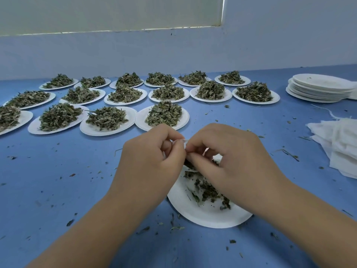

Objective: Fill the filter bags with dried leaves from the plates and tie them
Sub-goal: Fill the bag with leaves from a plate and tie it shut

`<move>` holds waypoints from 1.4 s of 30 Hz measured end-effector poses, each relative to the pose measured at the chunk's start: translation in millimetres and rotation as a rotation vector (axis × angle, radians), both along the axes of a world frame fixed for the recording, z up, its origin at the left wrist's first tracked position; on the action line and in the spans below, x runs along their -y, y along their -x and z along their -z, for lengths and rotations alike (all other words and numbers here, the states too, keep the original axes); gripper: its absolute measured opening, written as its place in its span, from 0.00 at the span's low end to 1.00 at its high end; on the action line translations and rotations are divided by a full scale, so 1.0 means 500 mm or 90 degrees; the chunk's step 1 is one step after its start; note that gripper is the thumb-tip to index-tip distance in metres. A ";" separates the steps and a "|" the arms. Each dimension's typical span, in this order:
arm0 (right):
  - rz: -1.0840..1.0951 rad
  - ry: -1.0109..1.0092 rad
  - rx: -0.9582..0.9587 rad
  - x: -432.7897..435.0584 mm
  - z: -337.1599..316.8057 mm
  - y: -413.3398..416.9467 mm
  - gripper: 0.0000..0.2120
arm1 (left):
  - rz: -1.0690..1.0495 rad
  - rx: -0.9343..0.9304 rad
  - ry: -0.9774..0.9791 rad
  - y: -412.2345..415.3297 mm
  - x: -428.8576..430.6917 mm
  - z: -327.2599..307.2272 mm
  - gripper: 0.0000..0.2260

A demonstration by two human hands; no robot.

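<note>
A white paper plate [195, 211] lies on the blue table in front of me with a thin scatter of dried green leaves [210, 188] on it. Over its far edge my left hand [148, 161] and my right hand [229, 157] meet, fingers curled. Both pinch the top of a small white filter bag [184, 144], of which only a sliver shows between the fingertips. The bag's body is hidden behind my hands. Dark leaves show just under my right fingers.
Several white plates heaped with dried leaves [164, 113] stand in rows across the far half of the table. A stack of empty plates [318, 88] sits at the far right, and a pile of white filter bags [340, 144] lies nearer on the right. Leaf crumbs litter the blue table [58, 190].
</note>
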State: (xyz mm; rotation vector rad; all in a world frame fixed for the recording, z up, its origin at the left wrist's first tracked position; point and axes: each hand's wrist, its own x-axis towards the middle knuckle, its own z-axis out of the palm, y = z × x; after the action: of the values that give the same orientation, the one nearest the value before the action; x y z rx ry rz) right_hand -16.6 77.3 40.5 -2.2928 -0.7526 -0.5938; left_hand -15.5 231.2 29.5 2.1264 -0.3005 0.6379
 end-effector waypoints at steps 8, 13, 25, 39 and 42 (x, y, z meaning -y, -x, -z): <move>0.046 -0.093 -0.089 0.024 -0.023 -0.001 0.08 | -0.029 -0.090 0.179 -0.017 -0.028 -0.016 0.08; 0.059 0.014 -0.189 0.014 -0.002 -0.003 0.24 | -0.038 -0.129 0.258 -0.026 -0.041 -0.018 0.07; 0.052 -0.062 -0.002 0.006 0.006 -0.001 0.05 | 0.004 -0.028 0.114 -0.005 -0.014 -0.009 0.06; -0.112 0.127 -0.096 0.000 -0.007 0.007 0.11 | 0.062 -0.048 0.119 -0.001 -0.013 -0.013 0.06; -0.126 0.027 -0.143 0.027 -0.025 0.001 0.19 | 0.046 -0.029 0.102 -0.005 -0.019 -0.013 0.08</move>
State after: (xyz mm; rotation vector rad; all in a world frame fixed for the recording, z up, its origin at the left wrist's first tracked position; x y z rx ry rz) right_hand -16.9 63.7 53.0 -2.2406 -0.8743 -0.2269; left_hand -13.2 240.9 36.1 1.9646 -0.2893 0.5525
